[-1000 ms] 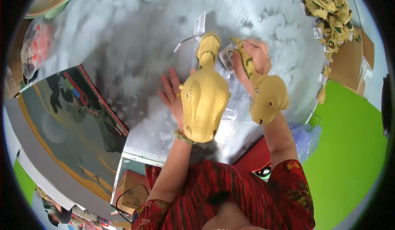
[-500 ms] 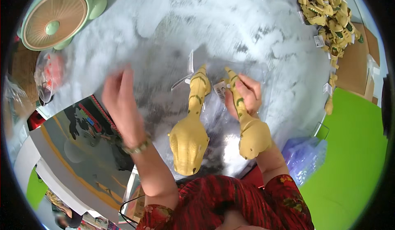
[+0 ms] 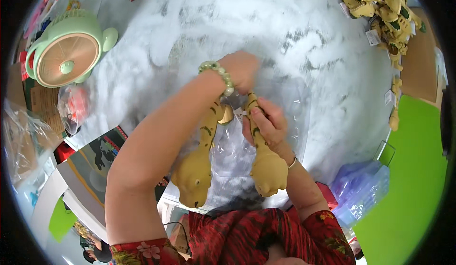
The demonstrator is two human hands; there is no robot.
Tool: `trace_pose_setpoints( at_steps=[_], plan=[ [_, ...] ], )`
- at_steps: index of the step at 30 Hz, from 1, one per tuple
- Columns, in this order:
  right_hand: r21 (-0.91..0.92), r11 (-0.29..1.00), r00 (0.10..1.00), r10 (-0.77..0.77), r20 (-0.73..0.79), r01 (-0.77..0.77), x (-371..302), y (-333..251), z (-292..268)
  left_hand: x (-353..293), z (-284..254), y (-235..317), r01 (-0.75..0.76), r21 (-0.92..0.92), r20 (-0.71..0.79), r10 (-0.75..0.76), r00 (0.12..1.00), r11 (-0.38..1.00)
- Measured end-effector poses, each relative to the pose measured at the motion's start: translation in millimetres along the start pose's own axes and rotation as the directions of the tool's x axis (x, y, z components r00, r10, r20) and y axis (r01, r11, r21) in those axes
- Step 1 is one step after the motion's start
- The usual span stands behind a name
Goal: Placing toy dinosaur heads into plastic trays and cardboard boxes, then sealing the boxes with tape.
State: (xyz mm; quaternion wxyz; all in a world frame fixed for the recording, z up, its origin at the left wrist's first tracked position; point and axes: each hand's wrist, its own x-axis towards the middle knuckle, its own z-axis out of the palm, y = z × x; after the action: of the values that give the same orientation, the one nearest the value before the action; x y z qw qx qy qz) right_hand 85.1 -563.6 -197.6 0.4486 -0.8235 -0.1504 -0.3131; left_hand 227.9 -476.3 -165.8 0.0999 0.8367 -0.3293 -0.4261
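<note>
On table (image 3: 142,65), right hand (image 3: 268,125) fingers grip dinosaur toy (image 3: 266,163).

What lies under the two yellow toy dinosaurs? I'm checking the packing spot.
Under the dinosaurs lies a clear plastic bag on the grey table. The left hand and right hand cover their tail ends, so anything beneath there is hidden.

surface: scuffed grey-white table (image 3: 294,23) | upper left: pale green round fan (image 3: 66,49) lying on it | upper right: heap of yellow toy dinosaurs (image 3: 380,4) | centre: clear plastic bag (image 3: 232,151)
</note>
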Motion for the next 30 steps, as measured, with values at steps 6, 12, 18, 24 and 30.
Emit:
trace_pose_setpoints(
  at_steps=[6,12,18,24,30],
  plan=[
    [0.032,0.999,0.999,0.031,-0.044,-0.029,3,-2,8,-5,6,-15,0.035,-0.144,-0.030,-0.040,0.999,0.989],
    [0.084,0.987,0.989,0.129,0.077,-0.135,13,0,10,-10,5,-16,-0.003,-0.135,-0.016,0.000,1.000,0.991],
    [0.043,0.995,0.995,0.092,0.045,-0.094,0,-4,12,-16,3,-18,0.009,-0.199,0.009,-0.007,1.000,0.980],
    [0.068,0.990,0.992,0.120,0.037,-0.122,2,-10,7,-21,-5,-21,-0.029,-0.226,0.007,0.031,0.999,0.974],
    [-0.026,0.981,0.975,0.192,0.112,-0.190,5,-20,-1,-17,-5,-22,-0.040,-0.221,-0.009,0.039,0.999,0.974]
  ],
)
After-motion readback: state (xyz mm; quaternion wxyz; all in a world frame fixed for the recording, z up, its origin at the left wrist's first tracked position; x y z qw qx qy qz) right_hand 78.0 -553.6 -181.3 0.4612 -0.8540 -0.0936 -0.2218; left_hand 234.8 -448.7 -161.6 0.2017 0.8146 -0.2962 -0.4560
